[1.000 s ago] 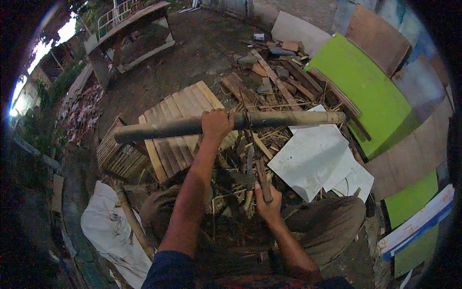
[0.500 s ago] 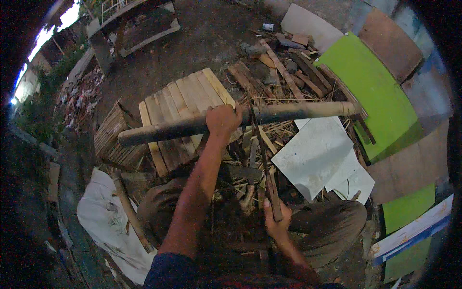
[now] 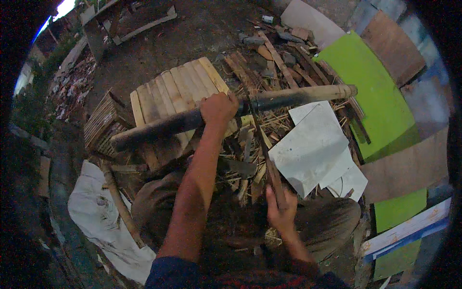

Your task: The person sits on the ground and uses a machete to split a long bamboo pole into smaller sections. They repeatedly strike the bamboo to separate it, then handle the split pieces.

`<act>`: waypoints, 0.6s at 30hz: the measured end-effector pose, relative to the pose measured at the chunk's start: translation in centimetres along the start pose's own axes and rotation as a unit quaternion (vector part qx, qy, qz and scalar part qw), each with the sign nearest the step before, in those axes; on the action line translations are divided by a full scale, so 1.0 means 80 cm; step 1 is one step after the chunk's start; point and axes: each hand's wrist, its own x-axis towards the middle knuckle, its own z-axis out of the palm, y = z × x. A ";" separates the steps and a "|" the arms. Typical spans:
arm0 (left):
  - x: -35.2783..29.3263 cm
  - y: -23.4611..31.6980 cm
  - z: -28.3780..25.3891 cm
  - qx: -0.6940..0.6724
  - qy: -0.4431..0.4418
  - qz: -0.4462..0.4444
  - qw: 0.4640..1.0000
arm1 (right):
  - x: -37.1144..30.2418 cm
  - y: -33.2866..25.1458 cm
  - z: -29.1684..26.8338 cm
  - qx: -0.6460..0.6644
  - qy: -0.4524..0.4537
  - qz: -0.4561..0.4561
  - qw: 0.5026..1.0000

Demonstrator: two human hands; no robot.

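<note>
A thick bamboo pole point(image 3: 308, 94), dark along its left part and paler at the right end, lies across in front of me. My left hand point(image 3: 219, 108) is closed over its top near the middle. Just right of that hand, a long narrow dark blade point(image 3: 260, 137) with a wooden handle crosses the pole; I cannot tell whether it is a saw or a machete. My right hand point(image 3: 282, 209) grips the handle at its near end, low between my knees. Under the pole's left half stands a slatted wooden piece point(image 3: 175, 86).
White sheet pieces point(image 3: 310, 154) lie right of the blade over bamboo scraps. Beyond the pole is a heap of broken wood point(image 3: 293, 62). Green panels point(image 3: 370, 91) lean at the right. A white sack point(image 3: 98, 212) with a stick point(image 3: 120, 204) on it lies at left.
My right hand and the blade's handle have shifted slightly up the picture. The whole view has moved a little; my left hand keeps its hold on the pole.
</note>
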 end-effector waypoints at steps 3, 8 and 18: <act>-0.008 0.004 0.002 0.015 0.026 0.019 0.999 | -0.077 0.028 -0.039 -0.059 -0.001 0.007 0.998; -0.013 0.013 0.005 0.012 0.027 0.008 1.000 | -0.023 0.014 -0.016 -0.069 0.020 -0.020 0.997; -0.024 0.001 0.011 0.036 0.075 0.087 0.993 | -0.026 0.034 -0.031 -0.024 -0.010 0.018 0.999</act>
